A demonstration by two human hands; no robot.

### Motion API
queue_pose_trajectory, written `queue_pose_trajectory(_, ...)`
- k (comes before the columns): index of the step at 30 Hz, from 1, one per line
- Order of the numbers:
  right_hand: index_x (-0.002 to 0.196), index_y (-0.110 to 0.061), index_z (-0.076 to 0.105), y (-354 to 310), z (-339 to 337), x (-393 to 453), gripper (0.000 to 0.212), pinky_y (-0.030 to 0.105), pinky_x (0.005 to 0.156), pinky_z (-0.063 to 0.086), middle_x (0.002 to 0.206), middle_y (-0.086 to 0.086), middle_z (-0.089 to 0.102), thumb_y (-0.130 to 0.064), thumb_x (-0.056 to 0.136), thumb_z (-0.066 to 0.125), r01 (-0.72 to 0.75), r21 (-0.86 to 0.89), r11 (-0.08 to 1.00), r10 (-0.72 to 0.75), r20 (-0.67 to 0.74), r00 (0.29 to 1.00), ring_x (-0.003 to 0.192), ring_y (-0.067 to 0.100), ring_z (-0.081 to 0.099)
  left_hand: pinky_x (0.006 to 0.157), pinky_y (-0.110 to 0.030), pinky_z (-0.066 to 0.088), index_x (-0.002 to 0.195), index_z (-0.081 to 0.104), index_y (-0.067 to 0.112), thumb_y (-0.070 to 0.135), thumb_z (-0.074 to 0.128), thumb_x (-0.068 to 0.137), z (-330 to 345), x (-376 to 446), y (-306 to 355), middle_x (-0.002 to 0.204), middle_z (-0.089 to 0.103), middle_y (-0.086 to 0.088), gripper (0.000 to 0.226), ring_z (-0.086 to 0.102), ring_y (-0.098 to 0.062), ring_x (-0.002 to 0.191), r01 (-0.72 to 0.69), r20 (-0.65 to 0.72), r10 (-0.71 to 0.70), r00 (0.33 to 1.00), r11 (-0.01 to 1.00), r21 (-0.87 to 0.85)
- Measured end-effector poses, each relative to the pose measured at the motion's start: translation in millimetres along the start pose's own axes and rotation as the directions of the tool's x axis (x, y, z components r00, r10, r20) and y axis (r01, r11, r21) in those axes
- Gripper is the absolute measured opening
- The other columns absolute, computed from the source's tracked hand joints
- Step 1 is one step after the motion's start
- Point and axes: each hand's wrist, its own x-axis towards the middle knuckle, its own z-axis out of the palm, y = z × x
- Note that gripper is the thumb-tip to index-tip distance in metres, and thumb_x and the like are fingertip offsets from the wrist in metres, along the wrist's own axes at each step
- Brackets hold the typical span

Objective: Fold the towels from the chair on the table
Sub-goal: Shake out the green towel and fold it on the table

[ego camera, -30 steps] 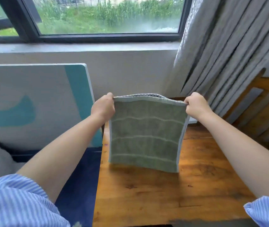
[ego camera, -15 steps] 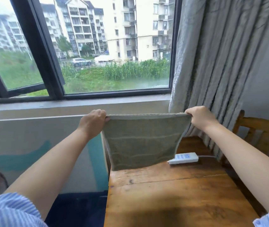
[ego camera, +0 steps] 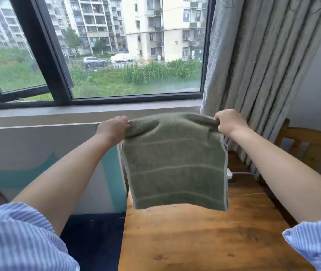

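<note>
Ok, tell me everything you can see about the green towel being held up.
The green towel looks like soft terry cloth, olive-green, with pale woven stripes across it and a light grey trim down its side edges. It hangs in the air above the wooden table, its lower edge looking clear of the tabletop. The left hand grips one top corner and the right hand the other; the top edge sags and bunches between them. It seems doubled over, though that is hard to confirm.

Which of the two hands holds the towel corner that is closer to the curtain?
The right hand: it grips the towel beside the grey curtain.
</note>
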Motion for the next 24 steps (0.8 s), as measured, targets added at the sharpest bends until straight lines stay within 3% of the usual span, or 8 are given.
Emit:
queue_pose_trajectory(2,0.102,-0.002,0.064,5.2,9.2,-5.2,0.035,0.035,0.086,0.044,0.113,0.021,0.06,0.009,0.076,0.043,-0.048,-0.046,0.998,0.053,0.122,0.991,0.109,0.035,0.053,0.081,-0.038,0.043,0.108,0.048,0.002,0.027,0.031,0.099,11.4,-6.6,-1.2,0.118,0.058,-0.017,0.031,0.055,-0.033,0.109,-0.048,0.102,0.039,0.994,0.995,0.085)
queue_pose_trajectory(5,0.102,0.001,0.064,14.0,11.3,-6.8,0.033,0.034,0.083,0.044,0.11,0.023,0.061,0.01,0.076,0.045,-0.057,-0.001,0.998,0.057,0.006,0.998,0.106,0.035,0.053,0.083,-0.04,0.043,0.11,0.047,0.001,0.028,0.03,0.099,23.1,-10.3,-5.1,0.12,0.057,-0.018,0.034,0.055,-0.033,0.111,-0.03,0.093,0.023,0.995,0.997,0.071)
queue_pose_trajectory(15,0.101,0.001,0.064,17.0,44.6,-2.3,0.03,0.035,0.084,0.046,0.11,0.023,0.06,0.007,0.077,0.046,-0.02,-0.155,0.988,0.05,0.193,0.98,0.106,0.036,0.055,0.073,-0.034,0.042,0.108,0.052,0.005,0.031,0.037,0.098,49.8,-8.4,-5.8,0.116,0.057,-0.013,0.032,0.055,-0.029,0.11,-0.13,0.313,0.056,0.948,0.967,0.219)
queue_pose_trajectory(21,0.098,0.004,0.056,12.2,71.7,15.6,0.024,0.035,0.078,0.045,0.108,0.025,0.057,0.009,0.079,0.042,-0.03,-0.12,0.992,0.055,0.212,0.976,0.101,0.038,0.054,0.081,-0.036,0.046,0.116,0.058,0.006,0.013,0.047,0.093,67.4,5.0,11.2,0.118,0.053,-0.013,0.027,0.053,-0.032,0.112,0.155,0.31,-0.236,0.921,0.952,0.264)
queue_pose_trajectory(24,0.094,0.006,0.054,9.6,88.4,31.1,0.022,0.038,0.079,0.044,0.106,0.027,0.055,0.012,0.079,0.039,-0.068,-0.063,0.996,0.078,0.169,0.983,0.1,0.04,0.053,0.083,-0.036,0.046,0.117,0.056,-0.001,0.004,0.045,0.091,76.1,20.2,15.9,0.118,0.053,-0.016,0.028,0.053,-0.033,0.112,0.227,0.287,-0.301,0.909,0.937,0.264)
